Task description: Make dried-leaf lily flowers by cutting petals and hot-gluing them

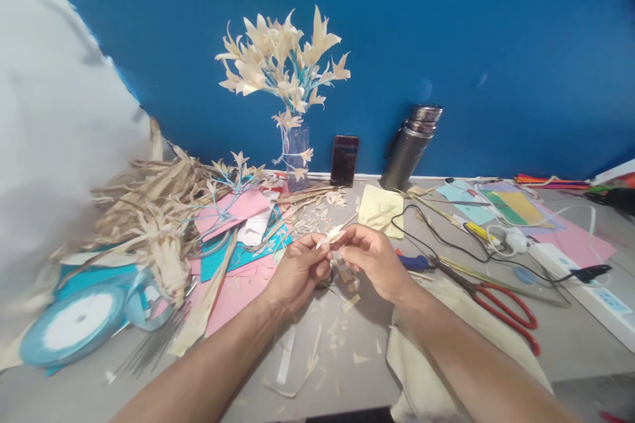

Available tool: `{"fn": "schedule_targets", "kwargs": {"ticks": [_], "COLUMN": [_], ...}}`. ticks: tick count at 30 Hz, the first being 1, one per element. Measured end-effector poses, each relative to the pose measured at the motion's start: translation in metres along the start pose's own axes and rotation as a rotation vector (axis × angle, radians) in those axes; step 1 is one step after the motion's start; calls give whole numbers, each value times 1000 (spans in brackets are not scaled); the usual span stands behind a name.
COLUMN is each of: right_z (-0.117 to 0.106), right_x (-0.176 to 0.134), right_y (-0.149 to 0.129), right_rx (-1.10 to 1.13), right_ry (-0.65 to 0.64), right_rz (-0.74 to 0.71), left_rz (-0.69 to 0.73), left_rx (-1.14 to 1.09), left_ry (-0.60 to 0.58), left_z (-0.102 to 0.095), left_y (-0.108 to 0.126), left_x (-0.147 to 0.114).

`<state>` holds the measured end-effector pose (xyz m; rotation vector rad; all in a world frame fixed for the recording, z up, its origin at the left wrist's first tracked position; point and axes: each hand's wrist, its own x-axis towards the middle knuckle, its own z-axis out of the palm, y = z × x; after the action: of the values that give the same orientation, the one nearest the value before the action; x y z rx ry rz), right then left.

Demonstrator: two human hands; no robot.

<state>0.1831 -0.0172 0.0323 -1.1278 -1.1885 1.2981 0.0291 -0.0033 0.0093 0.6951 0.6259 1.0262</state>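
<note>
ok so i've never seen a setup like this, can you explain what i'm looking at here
There is no machine here, just a person's two bare hands. The single picture comes from a camera worn on the head, looking forward and down, so the forearms reach in from the bottom edge.

The left hand pinches a small pale piece. The right hand has its fingers up against it, though how firmly is hard to tell.

On the grey table, dried strips and a blue ribbon spool lie to the left, and red-handled scissors and a white power strip to the right. Toward the back stand pale flowers in a clear vase, a phone and a dark flask.
</note>
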Motion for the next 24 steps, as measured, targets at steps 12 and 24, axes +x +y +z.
{"fn": "schedule_targets", "kwargs": {"ticks": [12, 24], "right_z": [-9, -14], "right_x": [1, 0], "right_y": [1, -8], "right_rx": [-249, -221], "right_ry": [-54, -187], "right_rz": [-118, -115], "left_rz": [36, 46], "left_rx": [122, 167], "left_ry": [10, -1], "left_z": [0, -2], "left_y": [1, 1], "left_x": [1, 1]}}
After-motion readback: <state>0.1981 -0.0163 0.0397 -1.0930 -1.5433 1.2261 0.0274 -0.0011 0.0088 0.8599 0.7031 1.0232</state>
